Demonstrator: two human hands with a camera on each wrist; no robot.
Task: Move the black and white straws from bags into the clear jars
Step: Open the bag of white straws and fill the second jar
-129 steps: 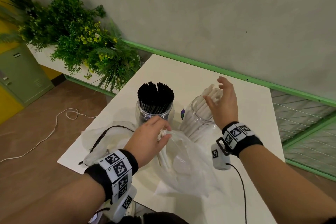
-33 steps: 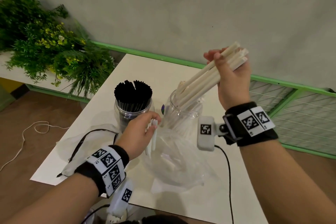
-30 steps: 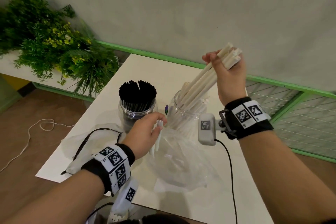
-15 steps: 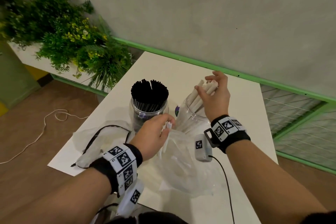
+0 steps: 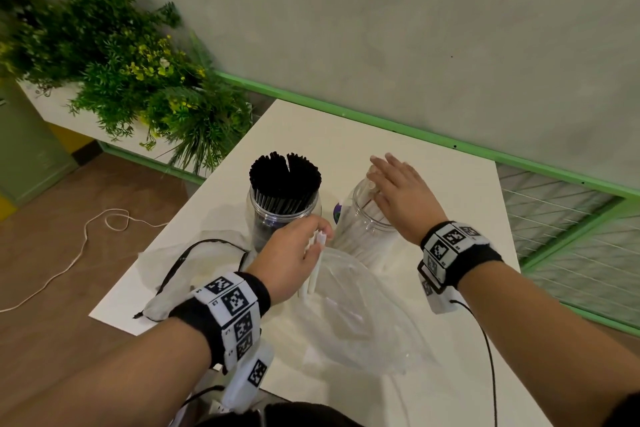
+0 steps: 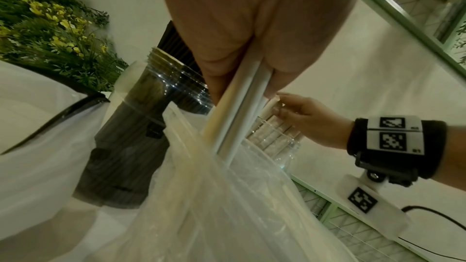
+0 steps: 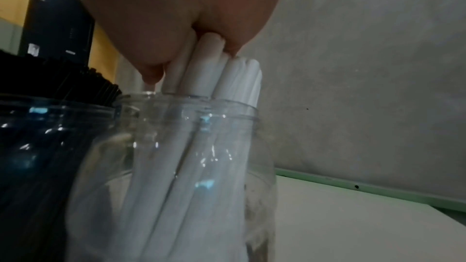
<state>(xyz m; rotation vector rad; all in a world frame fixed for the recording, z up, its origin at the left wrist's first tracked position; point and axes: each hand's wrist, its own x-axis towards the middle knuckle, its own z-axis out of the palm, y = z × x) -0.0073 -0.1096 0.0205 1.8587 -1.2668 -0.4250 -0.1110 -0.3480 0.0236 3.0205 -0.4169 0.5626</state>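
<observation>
A clear jar (image 5: 283,215) packed with black straws (image 5: 284,173) stands mid-table. Right of it, a second clear jar (image 5: 358,232) holds several white straws (image 7: 201,127). My right hand (image 5: 391,184) lies over this jar's mouth with its fingers straight, the palm pressing on the straw tops (image 7: 227,67). My left hand (image 5: 311,243) grips a few white straws (image 6: 237,111) that stick up out of a clear plastic bag (image 5: 363,322) lying in front of the jars.
A limp white mesh bag with a black drawstring (image 5: 194,263) lies at the table's left edge. Leafy plants (image 5: 138,73) fill a ledge at far left. A green-trimmed wall (image 5: 415,45) runs behind the white table (image 5: 450,204).
My right hand has brought the bundle of white straws down into the right jar, let go, and flattened onto their tops. My left hand has kept its grip at the bag.
</observation>
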